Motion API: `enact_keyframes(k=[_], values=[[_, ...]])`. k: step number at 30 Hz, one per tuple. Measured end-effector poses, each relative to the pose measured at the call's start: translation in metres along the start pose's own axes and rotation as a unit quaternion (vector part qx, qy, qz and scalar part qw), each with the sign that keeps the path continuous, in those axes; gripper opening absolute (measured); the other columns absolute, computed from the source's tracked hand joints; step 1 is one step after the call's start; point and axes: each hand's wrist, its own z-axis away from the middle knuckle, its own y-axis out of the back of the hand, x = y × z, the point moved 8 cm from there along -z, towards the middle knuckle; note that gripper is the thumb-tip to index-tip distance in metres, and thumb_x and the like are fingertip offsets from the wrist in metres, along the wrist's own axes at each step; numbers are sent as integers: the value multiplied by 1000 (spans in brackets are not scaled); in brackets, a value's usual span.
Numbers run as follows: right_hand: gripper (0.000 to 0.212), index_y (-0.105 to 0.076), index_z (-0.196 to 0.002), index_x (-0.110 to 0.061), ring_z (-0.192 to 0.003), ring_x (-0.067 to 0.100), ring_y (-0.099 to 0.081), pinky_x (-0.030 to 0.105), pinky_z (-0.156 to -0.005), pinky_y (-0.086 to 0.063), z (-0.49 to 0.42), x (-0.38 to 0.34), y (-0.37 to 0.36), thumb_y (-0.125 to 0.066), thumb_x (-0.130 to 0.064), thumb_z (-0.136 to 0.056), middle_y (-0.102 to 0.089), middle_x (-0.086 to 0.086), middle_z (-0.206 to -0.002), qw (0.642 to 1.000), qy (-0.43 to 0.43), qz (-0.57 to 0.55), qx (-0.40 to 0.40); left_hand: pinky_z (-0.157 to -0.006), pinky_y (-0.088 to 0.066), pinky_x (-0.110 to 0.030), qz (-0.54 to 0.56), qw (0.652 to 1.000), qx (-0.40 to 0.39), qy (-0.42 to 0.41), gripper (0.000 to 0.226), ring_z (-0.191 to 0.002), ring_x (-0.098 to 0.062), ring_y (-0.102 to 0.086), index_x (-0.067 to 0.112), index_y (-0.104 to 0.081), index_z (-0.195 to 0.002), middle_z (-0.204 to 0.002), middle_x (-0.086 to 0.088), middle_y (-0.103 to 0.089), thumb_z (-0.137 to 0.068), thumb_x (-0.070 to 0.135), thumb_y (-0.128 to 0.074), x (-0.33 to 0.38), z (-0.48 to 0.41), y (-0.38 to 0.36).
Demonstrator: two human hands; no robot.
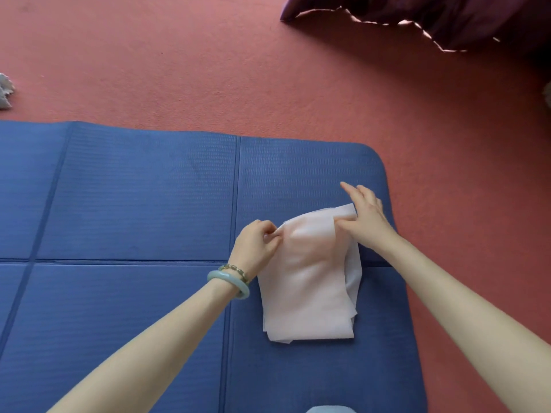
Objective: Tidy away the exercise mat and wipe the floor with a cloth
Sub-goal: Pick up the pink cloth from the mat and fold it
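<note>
A blue exercise mat (134,198) with fold creases lies flat on the reddish floor (208,70). A pale pink folded cloth (307,287) rests on the mat near its right end. My left hand (256,245) pinches the cloth's upper left corner. My right hand (363,219) grips the upper right corner with thumb and fingers, the other fingers spread. The cloth's top edge is lifted slightly between both hands.
Dark purple fabric (447,16) hangs down at the top right. A crumpled whitish object (5,90) sits on the floor at the left edge. A pale object (547,93) shows at the right edge. The mat's rounded corner (378,159) lies far right.
</note>
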Motion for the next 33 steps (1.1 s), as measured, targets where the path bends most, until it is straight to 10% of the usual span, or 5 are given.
enact_keyframes(k=[5, 13, 17, 26, 33], values=[[18, -71, -92, -19, -112, 19, -55, 26, -91, -38, 9, -3, 8, -58, -10, -83, -66, 0, -111, 996, 51, -48, 57, -82, -46, -22, 158, 984, 64, -44, 8, -91, -2, -58, 20, -67, -79, -93, 8, -59, -77, 16, -74, 7, 24, 24], [24, -67, -75, -37, -72, -4, -61, 9, -66, -44, 47, -80, 64, -54, -18, -72, -69, -23, -74, 947, 167, -252, 105, -70, -50, -35, 413, 876, -116, 221, 52, -88, -21, -65, 19, -57, -99, -109, -2, -63, -64, 57, -61, 22, 23, 52], [20, -67, -77, -40, -71, -5, -61, 15, -67, -45, 52, -115, 99, -62, -21, -77, -68, -21, -71, 948, 198, -236, 86, -71, -52, -25, 331, 915, -209, 100, 39, -87, -14, -66, 12, -68, -105, -99, -4, -71, -76, 37, -74, 76, 18, 80], [32, -70, -75, -28, -70, 1, -64, 25, -70, -53, 73, -170, 225, -61, 2, -83, -68, -16, -68, 934, 244, -232, 122, -90, -29, -11, 21, 982, 96, -162, 2, -118, -9, -37, 31, -74, -79, -119, 17, -57, -78, 32, -73, 192, 5, 232], [30, -66, -78, -18, -68, 9, -64, 25, -66, -49, 82, -199, 256, -50, 5, -66, -69, 0, -71, 967, 200, -157, 13, -64, -41, -30, 52, 969, 79, -227, 21, -69, -4, -49, 14, -72, -80, -70, 7, -61, -81, 32, -60, 260, 21, 287]])
